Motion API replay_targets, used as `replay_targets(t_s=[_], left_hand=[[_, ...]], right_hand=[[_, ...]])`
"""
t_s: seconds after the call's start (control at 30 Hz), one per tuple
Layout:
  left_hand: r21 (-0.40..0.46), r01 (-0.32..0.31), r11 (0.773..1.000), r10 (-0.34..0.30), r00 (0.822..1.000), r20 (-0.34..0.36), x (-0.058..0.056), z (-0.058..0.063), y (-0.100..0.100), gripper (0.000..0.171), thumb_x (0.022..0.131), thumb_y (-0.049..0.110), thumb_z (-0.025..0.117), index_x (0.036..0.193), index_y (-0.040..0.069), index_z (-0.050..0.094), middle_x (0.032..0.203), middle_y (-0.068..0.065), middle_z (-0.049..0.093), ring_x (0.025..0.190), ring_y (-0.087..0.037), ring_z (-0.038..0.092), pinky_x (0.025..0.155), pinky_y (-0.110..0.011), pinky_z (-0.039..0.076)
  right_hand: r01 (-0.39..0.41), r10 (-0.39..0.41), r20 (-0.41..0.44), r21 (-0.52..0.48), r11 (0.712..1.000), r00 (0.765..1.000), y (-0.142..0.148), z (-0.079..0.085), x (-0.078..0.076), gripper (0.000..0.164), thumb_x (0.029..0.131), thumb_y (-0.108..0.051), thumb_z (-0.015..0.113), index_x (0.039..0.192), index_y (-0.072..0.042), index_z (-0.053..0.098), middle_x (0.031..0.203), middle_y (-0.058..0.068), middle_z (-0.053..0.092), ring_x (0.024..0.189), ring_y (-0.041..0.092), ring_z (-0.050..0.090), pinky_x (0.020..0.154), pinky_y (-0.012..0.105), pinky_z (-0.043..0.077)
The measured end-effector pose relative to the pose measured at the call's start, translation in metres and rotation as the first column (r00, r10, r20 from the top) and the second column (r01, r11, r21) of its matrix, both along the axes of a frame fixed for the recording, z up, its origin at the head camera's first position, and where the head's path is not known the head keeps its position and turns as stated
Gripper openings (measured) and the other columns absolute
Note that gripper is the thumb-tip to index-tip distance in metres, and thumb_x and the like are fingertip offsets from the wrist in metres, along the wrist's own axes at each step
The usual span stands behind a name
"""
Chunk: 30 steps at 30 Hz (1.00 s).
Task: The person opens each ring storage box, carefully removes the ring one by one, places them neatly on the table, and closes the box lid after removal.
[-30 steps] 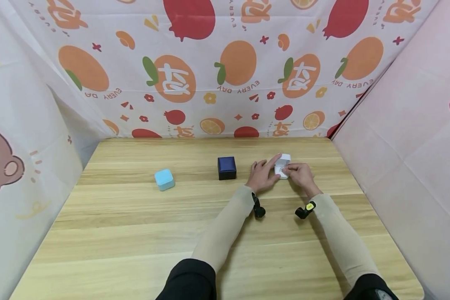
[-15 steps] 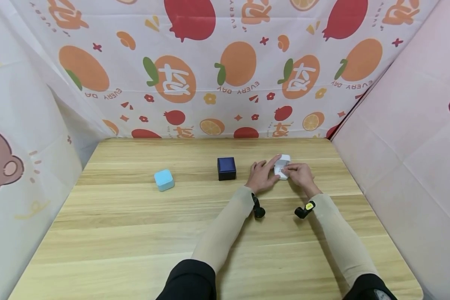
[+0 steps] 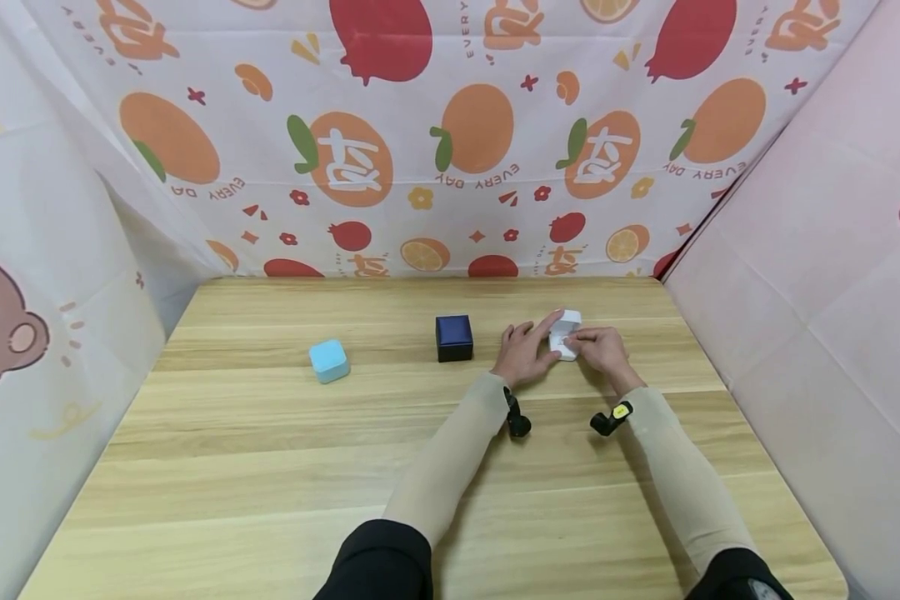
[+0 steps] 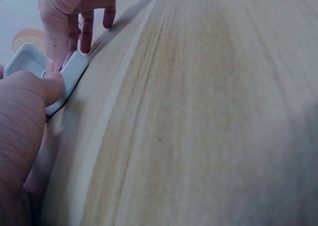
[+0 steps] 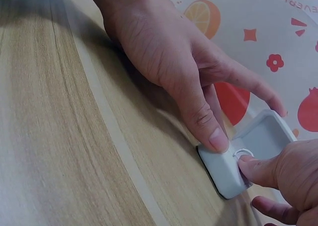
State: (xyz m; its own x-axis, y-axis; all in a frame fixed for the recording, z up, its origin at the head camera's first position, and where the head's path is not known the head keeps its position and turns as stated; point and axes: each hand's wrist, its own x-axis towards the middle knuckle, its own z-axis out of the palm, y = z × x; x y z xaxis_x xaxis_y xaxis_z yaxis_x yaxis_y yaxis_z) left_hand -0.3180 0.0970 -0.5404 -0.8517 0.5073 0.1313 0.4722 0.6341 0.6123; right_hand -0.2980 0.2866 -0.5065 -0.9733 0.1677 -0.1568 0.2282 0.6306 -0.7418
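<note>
A small white ring box (image 3: 567,317) stands on the table with its lid raised. My left hand (image 3: 523,353) holds it from the left, thumb at the front of the base and index finger up at the lid's edge. From the right, my right hand (image 3: 602,351) reaches into the box, thumb and finger at the insert. The right wrist view shows a sparkly ring (image 5: 242,152) in the box, pinched at its band by the right fingertips; part of it is hidden behind them. In the left wrist view the ring box (image 4: 74,71) lies partly behind both hands.
A dark blue box (image 3: 453,337), closed, stands left of my left hand. Farther left is a light blue rounded box (image 3: 329,361). The wooden table (image 3: 270,467) ends at the patterned cloth (image 3: 412,208) behind, with more cloth along both sides.
</note>
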Motion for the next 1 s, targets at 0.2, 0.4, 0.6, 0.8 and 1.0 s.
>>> replay_targets(t_s=[0.2,0.4,0.6,0.8,1.0], left_hand=[[0.008,0.006,1.000,-0.006,1.000,-0.010,-0.0008,-0.0003,0.0000,0.076,0.101,0.043,0.058,0.160,0.049,0.010,0.156,0.007,0.051,0.151,-0.036,0.036,0.125,-0.059,0.013],[0.010,0.011,1.000,-0.011,1.000,-0.007,0.0002,0.0009,-0.0012,0.076,0.101,0.043,0.057,0.161,0.048,0.011,0.156,0.006,0.051,0.151,-0.037,0.036,0.125,-0.059,0.013],[0.008,0.008,1.000,-0.008,1.000,-0.003,0.0007,0.0006,-0.0008,0.076,0.101,0.043,0.057,0.161,0.048,0.011,0.156,0.007,0.050,0.151,-0.036,0.035,0.126,-0.059,0.012],[0.006,0.004,1.000,-0.004,1.000,-0.006,0.0024,0.0005,-0.0008,0.076,0.101,0.042,0.057,0.161,0.048,0.011,0.156,0.007,0.050,0.151,-0.036,0.035,0.126,-0.059,0.013],[0.014,0.006,1.000,-0.005,1.000,-0.018,0.0038,0.0039,-0.0011,0.077,0.101,0.041,0.059,0.161,0.046,0.012,0.156,0.006,0.050,0.150,-0.037,0.037,0.125,-0.060,0.014]], right_hand=[[0.013,-0.012,0.010,-0.032,0.999,1.000,-0.0004,0.0021,0.0002,0.035,0.094,-0.030,0.073,0.120,-0.007,0.074,0.144,0.013,0.061,0.142,0.038,0.049,0.121,0.061,0.017],[0.016,-0.016,-0.001,-0.010,1.000,1.000,-0.0020,0.0023,0.0005,0.035,0.094,-0.031,0.072,0.118,-0.006,0.075,0.148,0.014,0.058,0.143,0.039,0.047,0.121,0.061,0.018],[0.017,-0.017,-0.029,-0.006,1.000,0.999,-0.0026,0.0013,0.0003,0.033,0.093,-0.029,0.073,0.114,-0.004,0.076,0.151,0.015,0.055,0.145,0.041,0.044,0.122,0.064,0.015],[0.005,-0.004,-0.062,0.023,1.000,0.998,-0.0022,0.0010,0.0003,0.031,0.091,-0.027,0.075,0.111,-0.003,0.077,0.151,0.016,0.055,0.145,0.042,0.044,0.121,0.065,0.015],[-0.007,0.012,-0.157,0.032,0.999,0.988,-0.0003,0.0087,0.0006,0.029,0.092,-0.020,0.075,0.110,0.003,0.076,0.148,0.024,0.055,0.141,0.045,0.047,0.121,0.057,0.029]])
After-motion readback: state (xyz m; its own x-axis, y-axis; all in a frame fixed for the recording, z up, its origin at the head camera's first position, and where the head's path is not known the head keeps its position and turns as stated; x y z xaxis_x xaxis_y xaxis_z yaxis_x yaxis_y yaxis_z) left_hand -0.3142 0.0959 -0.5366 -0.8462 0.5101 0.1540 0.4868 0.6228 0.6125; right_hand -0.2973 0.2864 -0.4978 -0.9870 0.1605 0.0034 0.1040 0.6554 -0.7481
